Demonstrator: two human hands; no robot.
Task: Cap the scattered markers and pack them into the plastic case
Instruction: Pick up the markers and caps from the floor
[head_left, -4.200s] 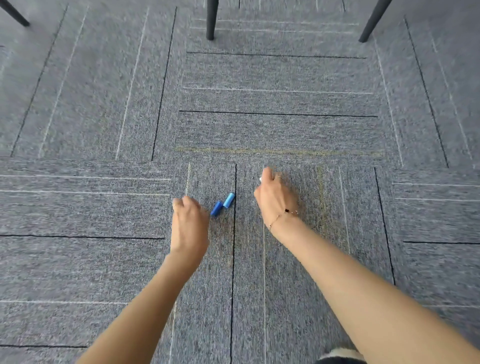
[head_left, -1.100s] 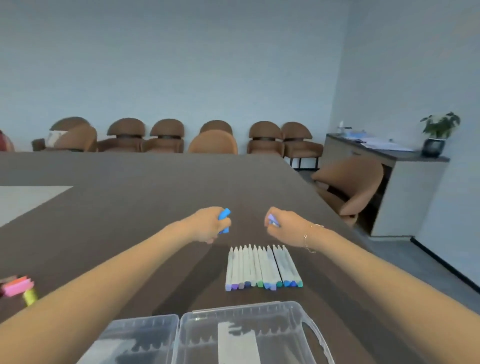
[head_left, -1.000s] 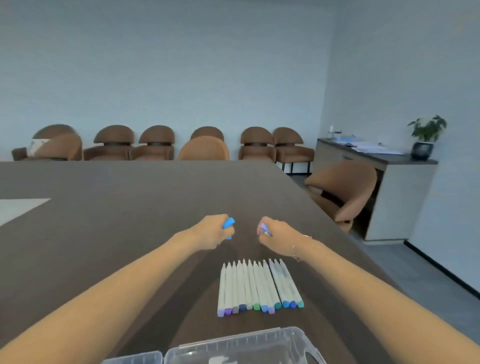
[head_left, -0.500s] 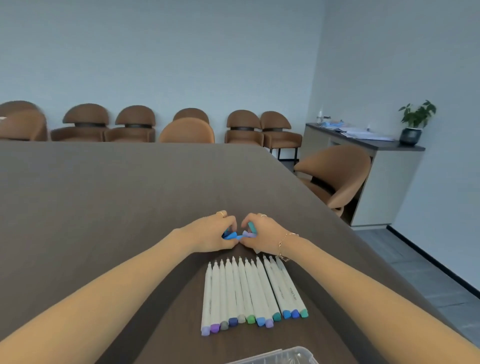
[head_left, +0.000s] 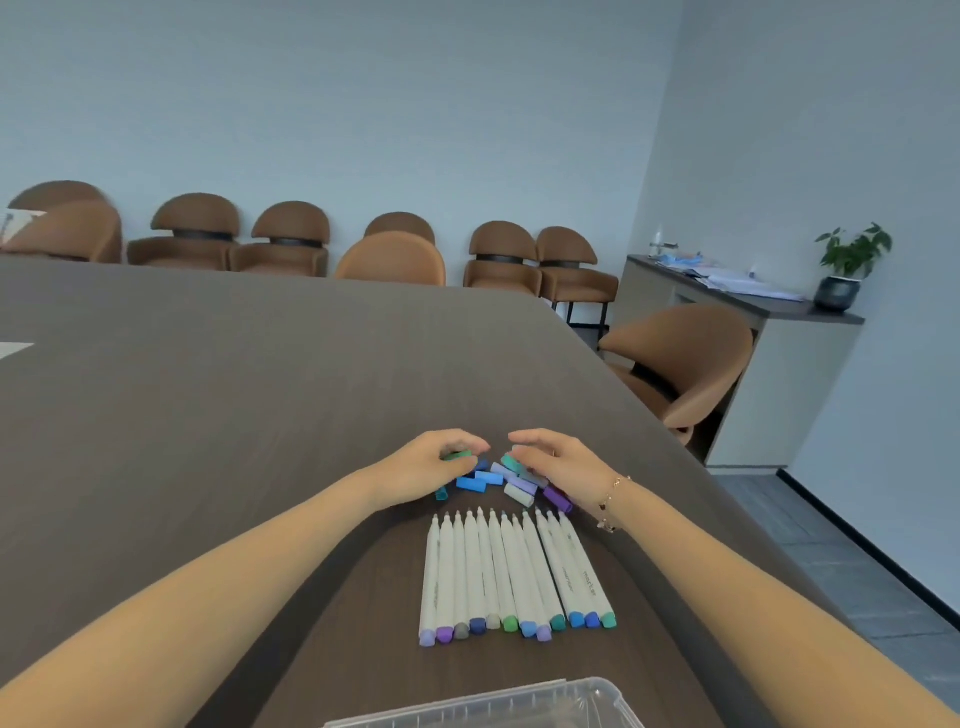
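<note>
Twelve uncapped markers (head_left: 511, 574) beside clear case (head_left: 519, 704), contents unclear, both hands among loose caps (head_left: 511, 480)

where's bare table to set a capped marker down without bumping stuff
Free: the wide dark table left of the left hand, and the strip between the marker row and the plastic case. Crowded: the caps between both hands, right hand included.

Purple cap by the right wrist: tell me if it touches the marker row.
Apart. Head view shows bare table between the purple cap and the marker row.
</note>
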